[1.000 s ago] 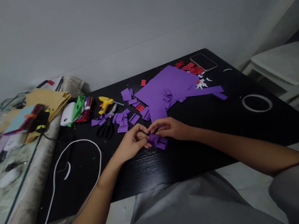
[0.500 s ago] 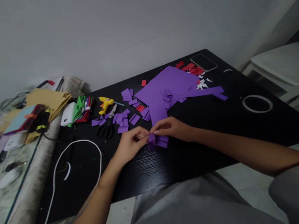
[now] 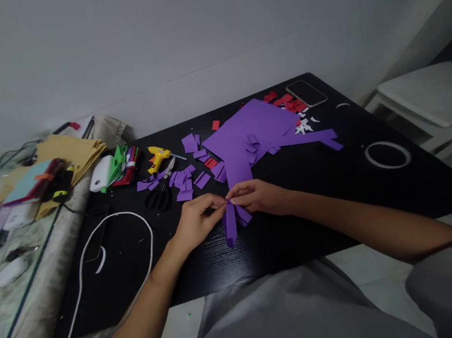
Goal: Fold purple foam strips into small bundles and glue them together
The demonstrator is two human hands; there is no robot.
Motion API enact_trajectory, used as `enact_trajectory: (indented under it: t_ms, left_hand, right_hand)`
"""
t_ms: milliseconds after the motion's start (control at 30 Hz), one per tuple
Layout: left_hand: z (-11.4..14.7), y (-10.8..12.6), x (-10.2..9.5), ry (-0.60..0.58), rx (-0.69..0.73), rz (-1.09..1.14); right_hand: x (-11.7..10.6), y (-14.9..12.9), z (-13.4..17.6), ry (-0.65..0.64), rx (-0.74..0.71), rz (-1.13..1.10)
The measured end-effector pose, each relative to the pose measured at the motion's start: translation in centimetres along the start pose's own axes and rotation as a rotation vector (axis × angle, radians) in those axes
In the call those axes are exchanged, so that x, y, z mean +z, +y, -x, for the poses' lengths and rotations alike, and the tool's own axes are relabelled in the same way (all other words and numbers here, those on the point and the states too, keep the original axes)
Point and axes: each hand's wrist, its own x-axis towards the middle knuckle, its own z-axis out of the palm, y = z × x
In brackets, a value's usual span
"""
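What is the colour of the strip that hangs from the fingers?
Purple; the strip shows best in the head view, the only one.

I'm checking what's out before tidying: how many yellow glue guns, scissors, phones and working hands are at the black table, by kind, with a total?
Yellow glue gun: 1
Scissors: 1 pair
Phone: 1
Hands: 2, the left hand and right hand, both at the folded purple paper
Total: 5

The hands (image 3: 198, 220) pinch a purple strip (image 3: 230, 224), seemingly folded.
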Motion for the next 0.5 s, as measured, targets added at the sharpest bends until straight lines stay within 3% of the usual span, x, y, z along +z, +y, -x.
enact_trajectory:
  t_ms: [500]
  left_hand:
    - [-0.08, -0.55, 0.68, 0.05, -0.218, 0.212]
  right_hand:
    - [0.12, 0.44, -0.2, 0.019, -0.042, 0.006]
